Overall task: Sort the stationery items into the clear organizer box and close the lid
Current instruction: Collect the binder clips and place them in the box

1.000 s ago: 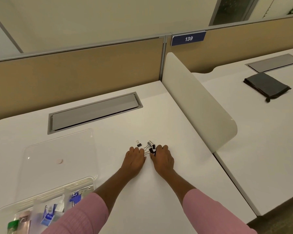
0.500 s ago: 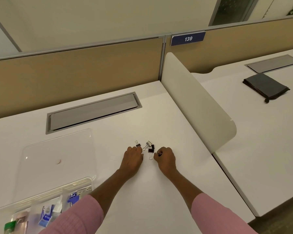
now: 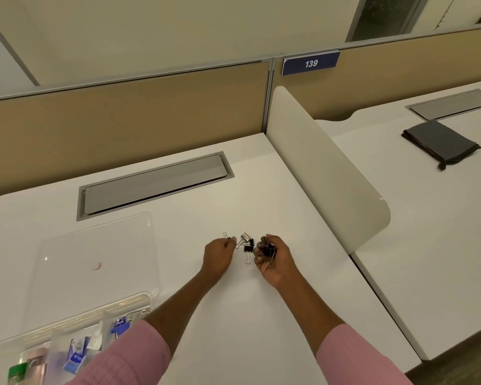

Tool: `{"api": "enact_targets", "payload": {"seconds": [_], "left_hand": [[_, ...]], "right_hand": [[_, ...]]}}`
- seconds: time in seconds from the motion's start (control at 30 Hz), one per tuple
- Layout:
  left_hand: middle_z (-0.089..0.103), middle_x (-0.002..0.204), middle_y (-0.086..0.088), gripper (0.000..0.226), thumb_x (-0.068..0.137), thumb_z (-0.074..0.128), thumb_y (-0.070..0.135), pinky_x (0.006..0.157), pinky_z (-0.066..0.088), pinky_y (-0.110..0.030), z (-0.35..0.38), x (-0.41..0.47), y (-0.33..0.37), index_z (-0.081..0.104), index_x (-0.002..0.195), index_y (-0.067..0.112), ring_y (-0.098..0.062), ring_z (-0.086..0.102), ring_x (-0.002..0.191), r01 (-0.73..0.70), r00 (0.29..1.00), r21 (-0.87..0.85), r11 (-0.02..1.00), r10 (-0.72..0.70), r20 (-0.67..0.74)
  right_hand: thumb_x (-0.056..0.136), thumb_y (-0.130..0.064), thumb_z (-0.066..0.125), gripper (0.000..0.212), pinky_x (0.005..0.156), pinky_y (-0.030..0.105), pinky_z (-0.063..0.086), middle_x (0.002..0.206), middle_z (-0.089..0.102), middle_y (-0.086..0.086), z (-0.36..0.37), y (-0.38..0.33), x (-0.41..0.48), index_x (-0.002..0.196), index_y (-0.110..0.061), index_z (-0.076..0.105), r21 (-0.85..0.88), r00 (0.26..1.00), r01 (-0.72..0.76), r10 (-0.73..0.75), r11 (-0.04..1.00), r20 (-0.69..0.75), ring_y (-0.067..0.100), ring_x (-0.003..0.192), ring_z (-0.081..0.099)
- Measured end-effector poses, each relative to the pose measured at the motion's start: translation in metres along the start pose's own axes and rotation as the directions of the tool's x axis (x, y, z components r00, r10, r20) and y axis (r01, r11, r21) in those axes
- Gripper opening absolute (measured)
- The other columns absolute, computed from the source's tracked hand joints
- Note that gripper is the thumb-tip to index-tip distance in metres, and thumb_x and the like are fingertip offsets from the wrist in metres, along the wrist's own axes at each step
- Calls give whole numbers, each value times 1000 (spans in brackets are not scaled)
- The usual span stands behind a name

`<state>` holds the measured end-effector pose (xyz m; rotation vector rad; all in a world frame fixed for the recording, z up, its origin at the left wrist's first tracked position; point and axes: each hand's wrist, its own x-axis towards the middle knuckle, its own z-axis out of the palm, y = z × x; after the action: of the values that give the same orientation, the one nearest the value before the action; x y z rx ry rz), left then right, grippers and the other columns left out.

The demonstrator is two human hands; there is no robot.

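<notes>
Clutching a bundle of black binder clips [image 3: 267,250], the right hand [image 3: 278,262] curls its grip tight round them. The left hand [image 3: 218,255] pinches one small clip [image 3: 226,236] in a narrow grip. Loose clips [image 3: 247,247] lie on the table [image 3: 261,315] between both grips. The clear organizer box [image 3: 67,320], lid [image 3: 95,245] open, sits well left of them.

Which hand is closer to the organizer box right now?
Left. The left hand, pinching a binder clip, is beyond and right of the organizer box; the right hand, gripping a bunch of clips, is farther to the right.
</notes>
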<state>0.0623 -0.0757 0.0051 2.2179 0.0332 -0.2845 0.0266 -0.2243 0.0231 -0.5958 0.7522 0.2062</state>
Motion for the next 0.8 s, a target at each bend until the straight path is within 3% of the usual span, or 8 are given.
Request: {"api": "enact_targets", "payload": {"seconds": [0.07,0.13,0.33,0.43,0.53,0.63,0.8], "left_hand": [[35,50,-7,55,88,60,38,52,30,-30,-3,2,2,27,51,16,-19,40,46,89,996,-108,990,-92,-22],[43,50,-11,49,80,68,33,46,35,-27,-7,3,4,33,51,14,-17,51,39,145,988,-169,975,-151,-19],[52,58,-2,30,71,76,14,35,35,-20,-12,6,4,50,61,6,-21,52,44,138,990,-218,966,-131,43],[58,73,0,22,72,78,18,47,42,-22,-13,8,4,65,88,9,-17,54,54,113,991,-143,983,-102,87],[66,94,-4,38,78,74,28,63,43,-26,-11,13,2,57,109,14,-18,59,74,80,994,80,994,-86,63],[68,108,-4,49,82,70,32,73,43,-30,-11,19,6,48,122,14,-25,63,96,67,995,212,975,-79,52],[68,111,-5,49,85,64,39,79,46,-34,-9,28,5,46,123,13,-28,62,100,28,992,363,931,-70,103]], "right_hand": [[85,-23,59,20,40,21,43,63,59,5,0,-2,-3,68,-11,58,29,999,-30,29,999,29,18,56,59],[88,-28,61,31,40,21,46,61,62,6,1,-5,-6,62,-11,58,38,999,-44,43,998,29,21,58,62],[83,-31,69,32,44,22,53,61,59,6,-1,-4,0,62,-9,58,26,999,-39,38,999,27,21,54,63],[76,-33,71,31,43,22,53,63,58,7,-2,-3,5,65,-8,57,3,1000,-27,27,1000,14,20,52,62],[80,-20,73,25,41,20,49,62,63,9,1,-4,4,69,-6,56,-181,1000,4,-9,983,-27,19,50,55],[73,-9,80,29,44,22,45,57,63,8,4,-4,6,66,-5,52,-486,979,139,-195,863,-67,16,47,56],[62,-14,85,24,52,29,49,60,64,1,4,3,18,67,-8,63,-849,897,245,-441,468,16,13,50,56]]}}
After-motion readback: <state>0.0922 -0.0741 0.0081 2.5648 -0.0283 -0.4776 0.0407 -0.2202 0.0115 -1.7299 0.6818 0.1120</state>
